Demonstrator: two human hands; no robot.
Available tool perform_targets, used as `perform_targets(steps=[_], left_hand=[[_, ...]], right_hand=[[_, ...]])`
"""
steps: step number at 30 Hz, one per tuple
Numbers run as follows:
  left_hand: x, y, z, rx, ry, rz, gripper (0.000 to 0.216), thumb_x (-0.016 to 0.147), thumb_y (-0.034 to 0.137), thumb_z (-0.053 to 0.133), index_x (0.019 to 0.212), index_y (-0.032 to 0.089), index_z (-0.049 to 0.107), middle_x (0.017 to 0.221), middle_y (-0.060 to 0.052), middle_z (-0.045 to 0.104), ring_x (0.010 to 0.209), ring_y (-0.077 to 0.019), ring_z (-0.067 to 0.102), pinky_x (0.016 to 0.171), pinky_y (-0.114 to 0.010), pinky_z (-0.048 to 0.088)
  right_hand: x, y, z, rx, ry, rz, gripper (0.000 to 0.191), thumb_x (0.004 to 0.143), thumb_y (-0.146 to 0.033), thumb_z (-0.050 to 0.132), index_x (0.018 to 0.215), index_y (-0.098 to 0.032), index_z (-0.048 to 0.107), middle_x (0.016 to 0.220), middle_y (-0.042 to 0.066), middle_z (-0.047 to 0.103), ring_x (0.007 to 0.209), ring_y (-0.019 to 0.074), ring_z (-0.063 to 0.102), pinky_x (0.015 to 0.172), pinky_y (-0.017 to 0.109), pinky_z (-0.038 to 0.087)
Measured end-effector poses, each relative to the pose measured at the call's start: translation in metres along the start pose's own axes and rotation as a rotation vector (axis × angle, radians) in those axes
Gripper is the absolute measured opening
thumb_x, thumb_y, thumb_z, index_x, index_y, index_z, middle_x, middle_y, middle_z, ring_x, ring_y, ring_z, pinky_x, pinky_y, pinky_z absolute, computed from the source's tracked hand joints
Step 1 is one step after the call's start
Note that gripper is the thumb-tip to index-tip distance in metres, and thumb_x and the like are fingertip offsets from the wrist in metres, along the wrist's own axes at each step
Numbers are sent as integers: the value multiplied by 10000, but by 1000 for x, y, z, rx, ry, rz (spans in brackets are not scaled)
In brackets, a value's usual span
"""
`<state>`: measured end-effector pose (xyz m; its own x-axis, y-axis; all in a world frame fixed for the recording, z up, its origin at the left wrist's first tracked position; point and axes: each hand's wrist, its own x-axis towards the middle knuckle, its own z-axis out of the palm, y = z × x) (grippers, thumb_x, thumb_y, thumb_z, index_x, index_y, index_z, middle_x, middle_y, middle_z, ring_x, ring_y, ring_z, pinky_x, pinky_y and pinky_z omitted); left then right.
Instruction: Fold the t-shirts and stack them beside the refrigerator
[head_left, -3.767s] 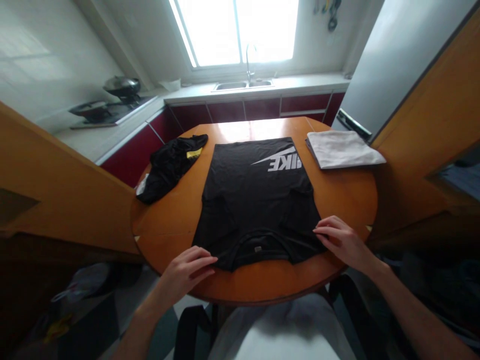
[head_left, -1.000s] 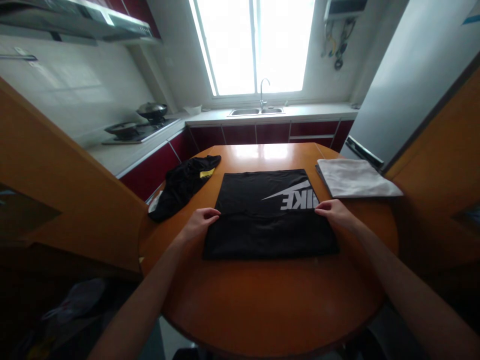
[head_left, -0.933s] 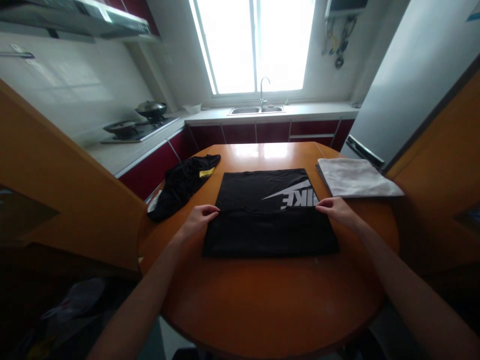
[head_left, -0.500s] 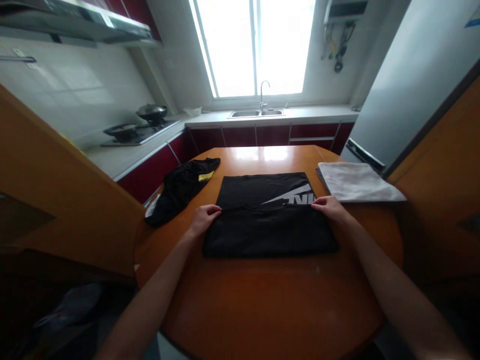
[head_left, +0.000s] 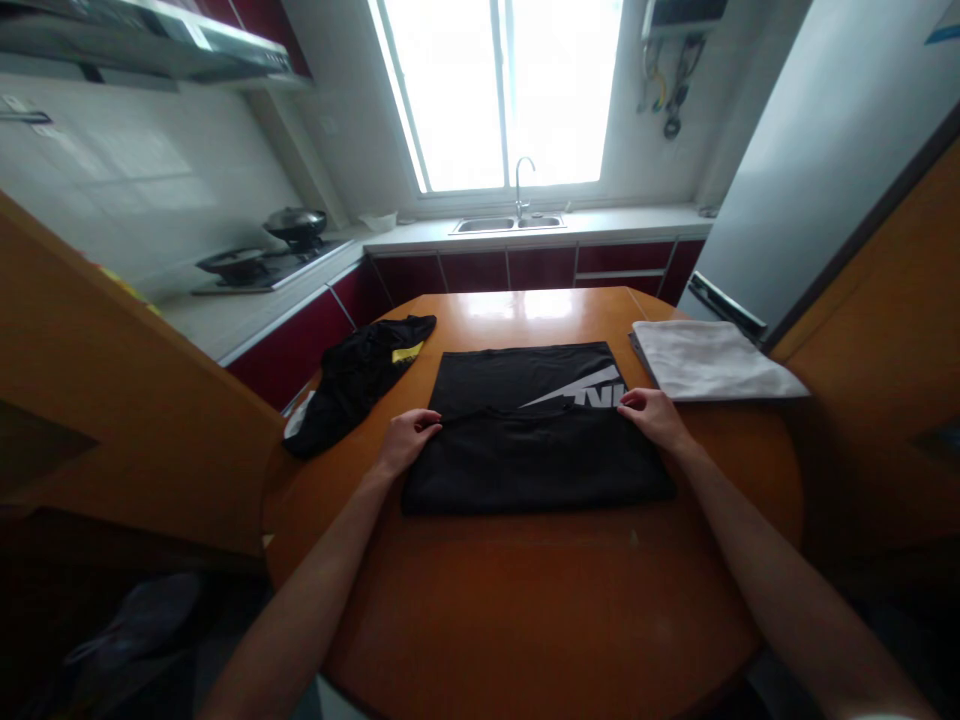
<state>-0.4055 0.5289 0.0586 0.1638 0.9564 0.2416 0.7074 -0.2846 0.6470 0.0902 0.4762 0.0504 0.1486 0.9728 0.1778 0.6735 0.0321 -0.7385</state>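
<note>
A black T-shirt (head_left: 534, 440) with a white logo lies on the round wooden table (head_left: 525, 600), its near part folded over towards the far hem. My left hand (head_left: 407, 438) pinches the folded layer's left corner, fingers closed on the cloth. My right hand (head_left: 654, 413) grips the right corner of the same folded edge, partly covering the white lettering. Both arms reach out across the near half of the table.
A crumpled black garment with a yellow tag (head_left: 352, 382) lies at the table's left. A folded white cloth (head_left: 709, 360) lies at the right. Behind are a kitchen counter with a sink (head_left: 506, 223), a stove with pans (head_left: 259, 255) and a grey fridge (head_left: 810, 170).
The shirt's collar end has been folded away from me over the body. In the last second both hands carried the folded edge slightly further, covering more of the logo.
</note>
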Motion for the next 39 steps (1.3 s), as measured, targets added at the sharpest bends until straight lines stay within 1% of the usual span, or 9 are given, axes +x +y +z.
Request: perform_targets(steps=[4, 7, 11, 15, 18, 22, 29, 35, 39], left_hand=[[-9, 19, -4, 128, 61, 175, 377, 911, 451, 569, 1138, 187, 713, 1188, -114, 697, 1144, -273, 640, 1042, -421, 490], [-27, 40, -2, 214, -3, 279, 414, 980, 410, 484, 1287, 188, 652, 1341, -108, 634, 1272, -262, 571, 1143, -431, 410], [-58, 53, 14, 349, -137, 298, 511, 1030, 444, 398, 1450, 187, 534, 1535, -105, 489, 1433, -265, 428, 1199, -446, 334], [-78, 41, 28, 481, -233, 226, 623, 1028, 537, 371, 1561, 214, 385, 1641, -102, 307, 1530, -304, 238, 1219, -535, 243], [-79, 36, 29, 507, -273, 201, 649, 1023, 578, 358, 1573, 233, 365, 1656, -105, 260, 1538, -311, 208, 1217, -546, 229], [-70, 51, 27, 497, -256, 232, 645, 1021, 605, 342, 1566, 261, 382, 1651, -92, 278, 1540, -326, 191, 1214, -578, 207], [-60, 75, 54, 491, -365, 233, 713, 1001, 655, 344, 1595, 263, 309, 1675, -96, 189, 1549, -354, 125, 1214, -610, 148], [-65, 72, 56, 453, -241, 272, 668, 1016, 621, 342, 1596, 292, 300, 1662, -78, 257, 1545, -317, 180, 1220, -586, 172], [-68, 75, 59, 491, -300, 247, 651, 1010, 610, 383, 1566, 270, 379, 1658, -88, 260, 1541, -345, 177, 1209, -623, 175]], right_hand=[[-11, -16, 1, -281, 148, -63, 282, 873, -350, 588, 1023, -167, 740, 1056, 134, 730, 988, 275, 668, 899, 392, 510], [-32, -37, 9, -342, 209, -176, 360, 956, -327, 448, 1119, -161, 723, 1153, 148, 697, 1113, 286, 619, 991, 402, 479], [-66, -47, 34, -405, 74, -293, 465, 1001, -314, 348, 1328, -151, 636, 1385, 153, 604, 1293, 282, 537, 1102, 430, 420], [-82, -35, 56, -522, -59, -251, 583, 1020, -427, 316, 1497, -130, 473, 1598, 159, 391, 1499, 301, 307, 1201, 525, 273], [-81, -29, 59, -548, -66, -224, 624, 1027, -479, 292, 1512, -120, 451, 1608, 168, 366, 1510, 298, 292, 1208, 532, 253], [-79, -30, 52, -536, 10, -251, 606, 1035, -470, 279, 1507, -141, 465, 1593, 155, 397, 1497, 296, 323, 1208, 530, 258], [-84, -25, 52, -569, -57, -194, 632, 1029, -499, 313, 1525, -126, 433, 1610, 165, 361, 1513, 287, 288, 1216, 527, 238], [-85, -41, 47, -516, 97, -237, 585, 1050, -437, 267, 1517, -135, 450, 1615, 138, 363, 1517, 269, 281, 1233, 503, 213], [-89, -47, 54, -467, -51, -290, 572, 1042, -454, 312, 1498, -152, 482, 1598, 138, 390, 1505, 281, 310, 1218, 528, 248]])
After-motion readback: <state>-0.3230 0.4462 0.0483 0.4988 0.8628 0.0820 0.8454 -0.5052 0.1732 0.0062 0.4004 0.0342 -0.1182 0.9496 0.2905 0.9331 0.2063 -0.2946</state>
